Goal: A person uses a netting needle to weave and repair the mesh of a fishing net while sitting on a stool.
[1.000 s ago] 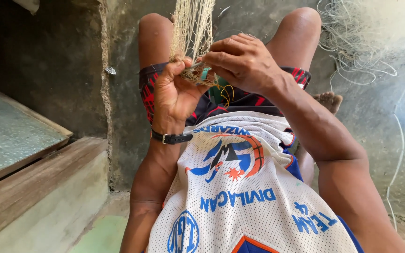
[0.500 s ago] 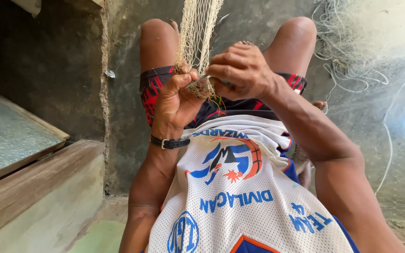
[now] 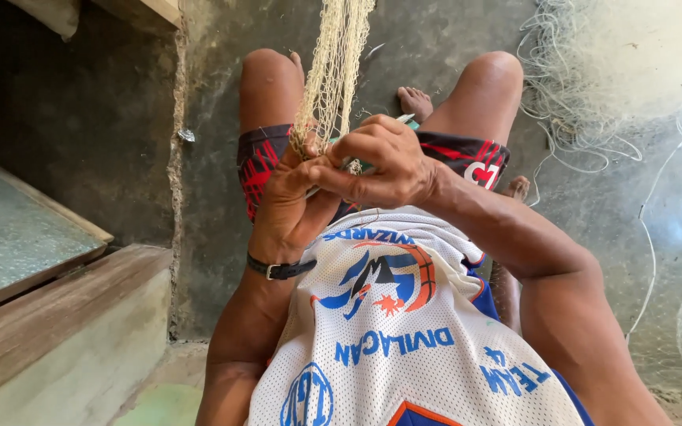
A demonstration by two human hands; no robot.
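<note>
A white mesh jersey (image 3: pixel 404 331) with blue and orange print fills the lower middle, above dark shorts (image 3: pixel 266 158) with red markings. A black wristband (image 3: pixel 279 270) circles one wrist. Two bare knees rise toward the top, and a bare foot (image 3: pixel 415 101) rests on the grey concrete floor (image 3: pixel 436 39) between them. At left lies a weathered wooden step (image 3: pixel 57 308) beside a rough dark wall (image 3: pixel 80 110). At upper right a loose heap of pale line (image 3: pixel 578 87) sprawls over the floor.
</note>
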